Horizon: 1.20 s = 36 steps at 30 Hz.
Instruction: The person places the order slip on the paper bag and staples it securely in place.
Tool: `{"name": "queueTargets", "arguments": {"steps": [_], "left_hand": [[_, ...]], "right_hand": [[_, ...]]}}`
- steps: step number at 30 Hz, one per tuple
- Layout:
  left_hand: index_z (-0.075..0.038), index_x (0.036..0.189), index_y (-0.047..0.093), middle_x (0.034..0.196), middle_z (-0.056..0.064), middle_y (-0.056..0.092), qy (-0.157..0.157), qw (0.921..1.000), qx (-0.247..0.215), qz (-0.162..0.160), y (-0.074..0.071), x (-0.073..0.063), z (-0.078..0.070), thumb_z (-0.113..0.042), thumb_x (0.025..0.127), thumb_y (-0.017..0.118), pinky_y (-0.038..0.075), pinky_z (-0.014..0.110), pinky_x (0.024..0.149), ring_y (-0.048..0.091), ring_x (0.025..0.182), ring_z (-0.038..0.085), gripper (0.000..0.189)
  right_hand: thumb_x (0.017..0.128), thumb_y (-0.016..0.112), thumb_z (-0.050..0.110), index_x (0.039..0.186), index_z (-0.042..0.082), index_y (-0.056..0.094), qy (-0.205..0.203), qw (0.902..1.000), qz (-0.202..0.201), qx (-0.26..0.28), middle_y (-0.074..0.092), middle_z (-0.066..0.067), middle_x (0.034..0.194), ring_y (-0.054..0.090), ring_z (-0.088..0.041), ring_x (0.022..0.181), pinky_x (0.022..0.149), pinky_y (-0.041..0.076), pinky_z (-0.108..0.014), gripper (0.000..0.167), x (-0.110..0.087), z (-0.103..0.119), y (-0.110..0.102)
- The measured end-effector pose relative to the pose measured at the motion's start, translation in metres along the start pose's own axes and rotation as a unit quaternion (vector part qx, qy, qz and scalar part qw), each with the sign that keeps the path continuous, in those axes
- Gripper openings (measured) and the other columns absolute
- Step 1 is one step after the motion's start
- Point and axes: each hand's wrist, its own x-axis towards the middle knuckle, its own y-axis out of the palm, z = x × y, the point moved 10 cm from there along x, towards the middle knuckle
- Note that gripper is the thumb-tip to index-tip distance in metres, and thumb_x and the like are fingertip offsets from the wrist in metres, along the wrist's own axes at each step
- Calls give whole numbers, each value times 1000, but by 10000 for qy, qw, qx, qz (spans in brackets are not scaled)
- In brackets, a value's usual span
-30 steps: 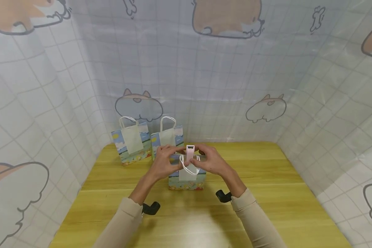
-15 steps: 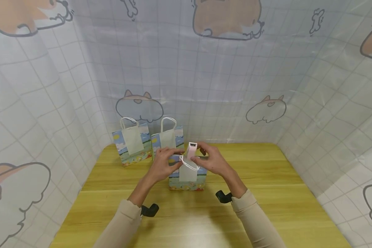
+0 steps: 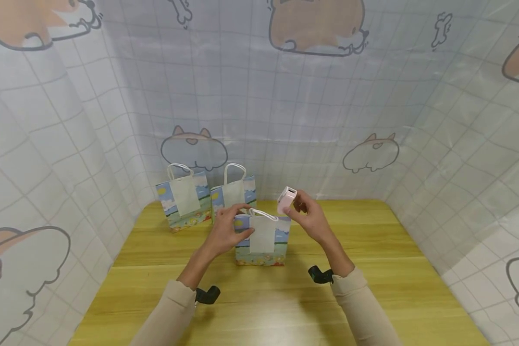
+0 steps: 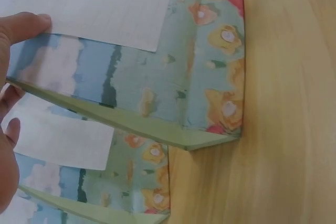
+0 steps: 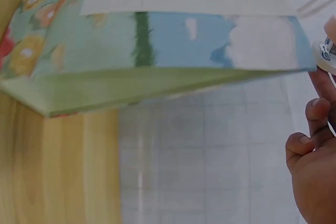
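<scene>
A small pink power bank [image 3: 287,200], with a dark port slot in its white-rimmed end, is pinched between the thumb and fingers of my right hand [image 3: 312,217]. It is above and to the right of the nearest paper gift bag [image 3: 262,240]. My left hand [image 3: 226,230] grips that bag at its upper left, thumb on the front and fingers behind. The bag stands upright, with a white front panel, painted flowers and white handles [image 3: 264,214]. In the right wrist view only an edge of the power bank [image 5: 326,56] shows at the right border.
Two matching gift bags, the left one [image 3: 184,199] and the middle one [image 3: 233,190], stand at the back left of the wooden table [image 3: 350,250]. A patterned curtain [image 3: 302,115] encloses the back and sides. A black wrist mount [image 3: 207,295] juts from the left sleeve.
My right hand has lifted the power bank up and right, from behind the near bag's handles to outside its right edge. My left hand has let go of the power bank and stays at the bag.
</scene>
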Motion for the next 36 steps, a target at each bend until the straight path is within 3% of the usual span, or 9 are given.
{"name": "queueTargets", "arguments": {"steps": [8, 12, 18, 26, 33, 36], "left_hand": [[-16, 136, 55, 128, 7, 66, -299, 9989, 319, 160, 7, -5, 11, -31, 83, 85, 26, 57, 104, 61, 114, 30, 63], [-19, 137, 56, 120, 8, 67, -485, 9970, 519, 309, 11, -7, 17, -35, 83, 84, 25, 61, 107, 61, 107, 30, 62], [-19, 140, 53, 121, 10, 65, -737, 9944, 630, 422, 14, -10, 27, -39, 83, 83, 29, 57, 104, 58, 114, 32, 68], [-17, 142, 52, 123, 12, 64, -706, 9944, 668, 417, 15, -13, 30, -42, 84, 82, 31, 57, 103, 57, 116, 33, 70], [-17, 142, 52, 122, 13, 63, -709, 9936, 757, 439, 15, -13, 30, -43, 85, 80, 31, 57, 102, 57, 115, 33, 69], [-16, 142, 52, 122, 13, 63, -677, 9940, 759, 406, 14, -13, 29, -43, 85, 80, 31, 57, 102, 57, 115, 33, 69]], "right_hand": [[98, 64, 9, 127, 2, 60, 497, 9984, -110, 244, 59, -15, 96, 49, -29, 80, 65, 41, -29, 30, -11, -27, -14], [100, 65, 16, 128, 6, 62, 672, 9970, -201, 314, 63, -11, 101, 53, -24, 80, 64, 43, -29, 30, -16, -40, -22], [97, 69, 27, 123, 13, 65, 869, 9959, -214, 119, 59, -12, 102, 48, -26, 77, 61, 40, -28, 30, -28, -59, -28], [95, 71, 38, 120, 13, 62, 1499, 9869, 210, -558, 58, -10, 111, 45, -25, 81, 62, 37, -31, 36, -50, -93, -24], [95, 71, 33, 134, 19, 53, 1869, 9792, 475, -632, 63, -8, 110, 46, -25, 78, 65, 38, -34, 45, -69, -118, -20], [96, 70, 33, 140, 21, 48, 2009, 9755, 596, -663, 65, -9, 109, 53, -24, 84, 71, 39, -36, 50, -75, -126, -19]]}}
